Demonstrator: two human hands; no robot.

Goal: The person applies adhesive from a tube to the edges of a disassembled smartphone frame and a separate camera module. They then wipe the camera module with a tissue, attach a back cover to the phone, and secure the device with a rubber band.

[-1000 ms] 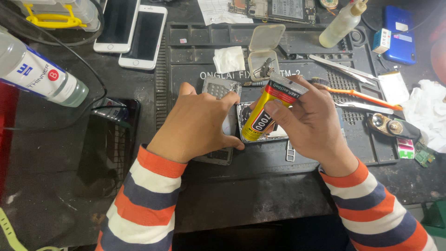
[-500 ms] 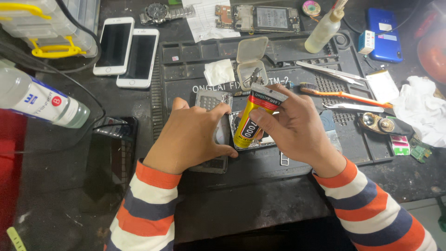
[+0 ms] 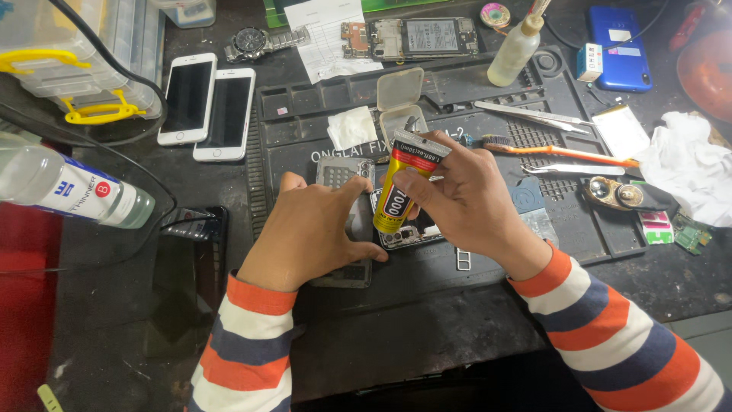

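Right hand [image 3: 465,202] grips the yellow glue tube [image 3: 400,191] nearly upright, nozzle down over the opened phone [image 3: 404,233]; left hand [image 3: 309,233], fingers spread, pins the phone to the mat [image 3: 488,267] directly beneath.

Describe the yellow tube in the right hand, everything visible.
The glue tube is a soft squeeze tube, yellow with a red band near its flat crimped silver end and a black printed patch lower down. It stands tilted, crimped end up, nozzle end pointing down toward the opened phone on the work mat; the tip itself is hidden. The right hand grips its upper part with fingers and thumb. The left hand lies beside it, apparently not touching.
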